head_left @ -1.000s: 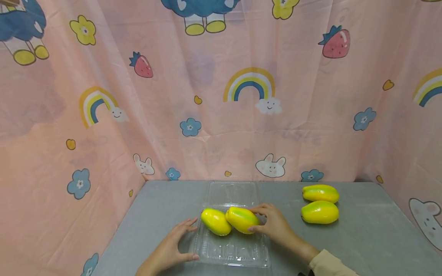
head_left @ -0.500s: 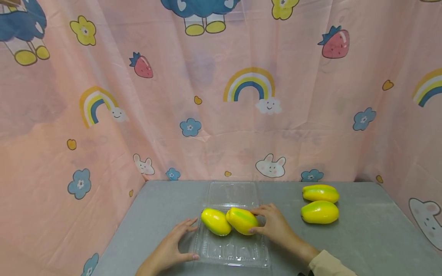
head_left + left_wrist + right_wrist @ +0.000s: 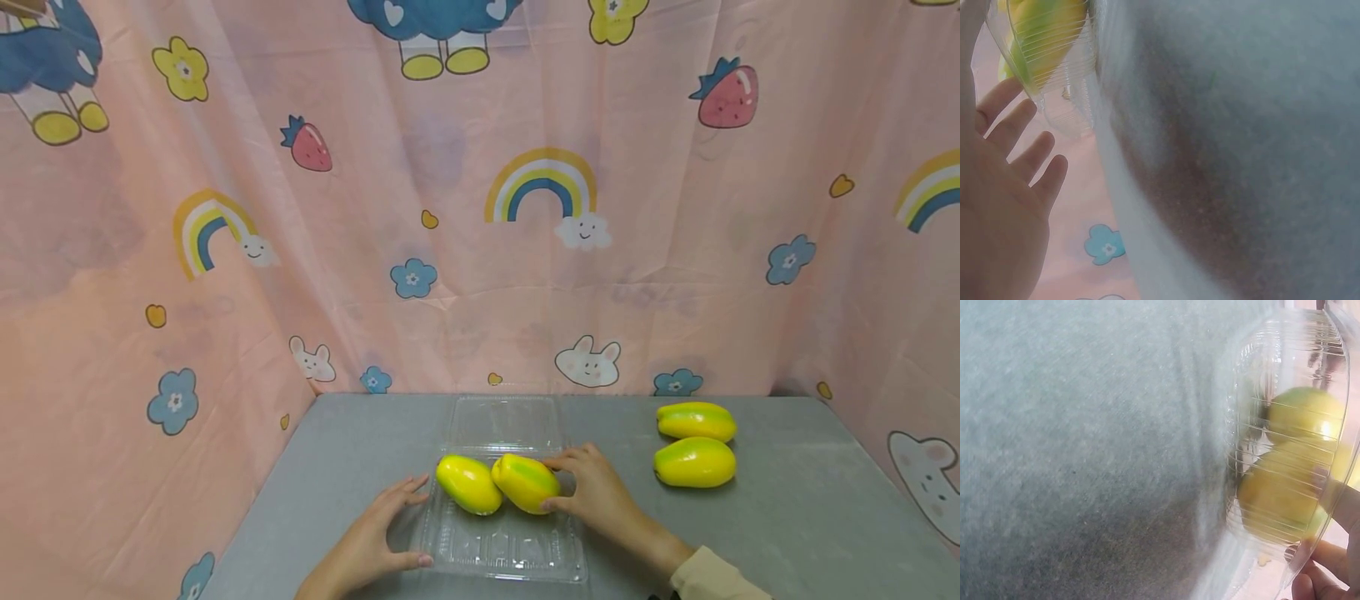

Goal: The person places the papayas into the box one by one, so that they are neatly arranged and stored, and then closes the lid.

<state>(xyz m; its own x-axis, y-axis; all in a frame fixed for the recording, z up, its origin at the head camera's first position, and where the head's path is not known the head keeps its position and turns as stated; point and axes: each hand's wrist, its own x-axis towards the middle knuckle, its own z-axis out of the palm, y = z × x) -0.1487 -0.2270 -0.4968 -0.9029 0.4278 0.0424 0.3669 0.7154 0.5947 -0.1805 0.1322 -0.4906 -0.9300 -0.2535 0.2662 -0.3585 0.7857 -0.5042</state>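
Two yellow-green papayas lie side by side in a clear plastic clamshell box (image 3: 502,562) whose lid is folded back. My right hand (image 3: 600,496) holds the right papaya (image 3: 525,485), thumb on its near side and fingers at its far side. The left papaya (image 3: 468,485) touches or nearly touches it. Along the box's left side, my left hand (image 3: 371,529) spreads its fingers and thumb, with fingertips right at the edge. In the left wrist view the left hand's fingers (image 3: 1040,156) are extended beside the box wall. The right wrist view shows both papayas through the clear wall.
Two more papayas lie on the grey table at the right, one farther back (image 3: 697,421) and one nearer (image 3: 696,463). The box's lid (image 3: 504,421) lies toward the back. A pink patterned curtain (image 3: 450,192) hangs behind the table and along its sides.
The right papaya has shifted very slightly toward the near side with my right hand on it. My left hand stays in place at the box's edge.
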